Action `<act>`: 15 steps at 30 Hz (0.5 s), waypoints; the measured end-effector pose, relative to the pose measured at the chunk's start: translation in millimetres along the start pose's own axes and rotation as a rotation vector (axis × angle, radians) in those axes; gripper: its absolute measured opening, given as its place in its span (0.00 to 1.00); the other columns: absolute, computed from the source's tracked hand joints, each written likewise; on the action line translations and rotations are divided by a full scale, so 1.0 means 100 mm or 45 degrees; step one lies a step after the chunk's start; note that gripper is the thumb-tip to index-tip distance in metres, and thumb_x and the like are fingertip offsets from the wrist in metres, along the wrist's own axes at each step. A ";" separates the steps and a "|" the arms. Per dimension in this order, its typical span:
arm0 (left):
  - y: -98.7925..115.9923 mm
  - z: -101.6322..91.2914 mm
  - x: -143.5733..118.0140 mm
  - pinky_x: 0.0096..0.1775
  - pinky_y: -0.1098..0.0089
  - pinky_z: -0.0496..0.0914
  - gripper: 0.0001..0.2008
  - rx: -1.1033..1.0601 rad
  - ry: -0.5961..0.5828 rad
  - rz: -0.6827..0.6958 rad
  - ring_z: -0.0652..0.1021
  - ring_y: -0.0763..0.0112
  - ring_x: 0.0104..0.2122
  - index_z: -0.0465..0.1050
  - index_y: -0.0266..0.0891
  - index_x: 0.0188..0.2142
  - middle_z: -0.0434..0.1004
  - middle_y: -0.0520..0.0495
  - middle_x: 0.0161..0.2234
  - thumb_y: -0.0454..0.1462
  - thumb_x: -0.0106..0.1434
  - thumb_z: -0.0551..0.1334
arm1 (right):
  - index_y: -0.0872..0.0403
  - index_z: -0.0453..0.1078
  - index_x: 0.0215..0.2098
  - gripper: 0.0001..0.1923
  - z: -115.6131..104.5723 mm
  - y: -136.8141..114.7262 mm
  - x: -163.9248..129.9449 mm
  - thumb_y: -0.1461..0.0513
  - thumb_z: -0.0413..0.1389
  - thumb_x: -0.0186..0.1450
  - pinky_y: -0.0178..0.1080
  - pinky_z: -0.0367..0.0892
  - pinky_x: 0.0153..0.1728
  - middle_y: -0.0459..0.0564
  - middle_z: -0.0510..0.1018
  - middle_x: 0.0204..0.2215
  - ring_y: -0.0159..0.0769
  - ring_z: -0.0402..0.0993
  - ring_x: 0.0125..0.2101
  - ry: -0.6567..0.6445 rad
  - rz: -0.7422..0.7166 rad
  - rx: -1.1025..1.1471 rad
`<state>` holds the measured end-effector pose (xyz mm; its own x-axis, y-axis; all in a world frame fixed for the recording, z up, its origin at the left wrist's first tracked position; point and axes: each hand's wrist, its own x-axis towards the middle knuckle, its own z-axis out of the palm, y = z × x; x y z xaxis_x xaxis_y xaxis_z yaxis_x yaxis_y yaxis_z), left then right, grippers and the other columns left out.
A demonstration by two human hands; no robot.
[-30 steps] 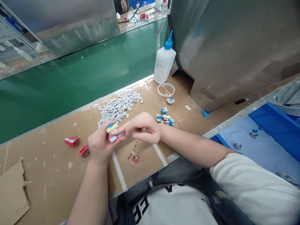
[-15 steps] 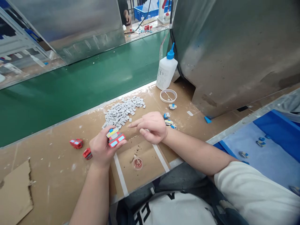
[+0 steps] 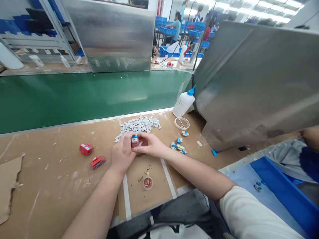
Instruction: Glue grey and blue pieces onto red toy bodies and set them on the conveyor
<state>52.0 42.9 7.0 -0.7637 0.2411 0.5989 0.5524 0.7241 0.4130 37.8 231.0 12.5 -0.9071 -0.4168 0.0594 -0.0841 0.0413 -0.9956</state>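
Red toy car (image 3: 135, 141) sits pinched between left hand (image 3: 122, 155) and right hand (image 3: 150, 145) above the worktop (image 3: 57, 172); two finished-looking cars (image 3: 91, 156) lie left, many grey chips (image 3: 139, 124) unused.

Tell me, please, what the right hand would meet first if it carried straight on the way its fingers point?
The right hand points leftward at the small red and blue toy piece it already pinches; just beyond lies the left hand, holding the same piece.

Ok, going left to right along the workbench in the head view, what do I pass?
Torn cardboard → red toy car → second red toy car → left hand → small toy piece → right hand → white ring → blue bin.
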 end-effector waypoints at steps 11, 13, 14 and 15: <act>-0.01 0.11 0.06 0.32 0.71 0.70 0.11 -0.131 0.140 -0.073 0.80 0.70 0.30 0.71 0.43 0.55 0.79 0.53 0.34 0.40 0.76 0.63 | 0.55 0.75 0.54 0.28 -1.17 0.13 2.31 0.57 0.72 0.58 0.43 0.79 0.51 0.56 0.87 0.50 0.37 0.83 0.43 0.525 -0.014 -0.481; 0.00 0.10 0.07 0.29 0.71 0.67 0.07 -0.153 0.107 -0.032 0.78 0.71 0.26 0.73 0.43 0.51 0.79 0.54 0.31 0.39 0.77 0.61 | 0.54 0.76 0.53 0.27 -1.36 0.21 2.65 0.58 0.73 0.57 0.44 0.78 0.54 0.54 0.87 0.49 0.37 0.82 0.43 0.560 0.009 -0.637; 0.01 0.11 0.07 0.27 0.71 0.65 0.06 -0.166 0.092 -0.017 0.76 0.72 0.23 0.73 0.43 0.50 0.78 0.55 0.30 0.39 0.77 0.60 | 0.54 0.77 0.52 0.27 -1.43 0.26 2.79 0.58 0.73 0.56 0.45 0.77 0.56 0.53 0.86 0.48 0.37 0.81 0.44 0.570 0.021 -0.719; 0.01 0.11 0.07 0.26 0.70 0.64 0.05 -0.179 0.077 -0.007 0.75 0.73 0.21 0.73 0.43 0.50 0.78 0.56 0.28 0.38 0.78 0.60 | 0.54 0.78 0.52 0.26 -1.50 0.31 2.90 0.57 0.74 0.56 0.45 0.76 0.57 0.53 0.86 0.48 0.38 0.80 0.45 0.577 0.032 -0.802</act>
<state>43.5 52.5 4.1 -0.7476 0.1949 0.6349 0.5929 0.6266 0.5058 -289.9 247.6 10.0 -0.9806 -0.0025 0.1959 -0.1567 0.6108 -0.7761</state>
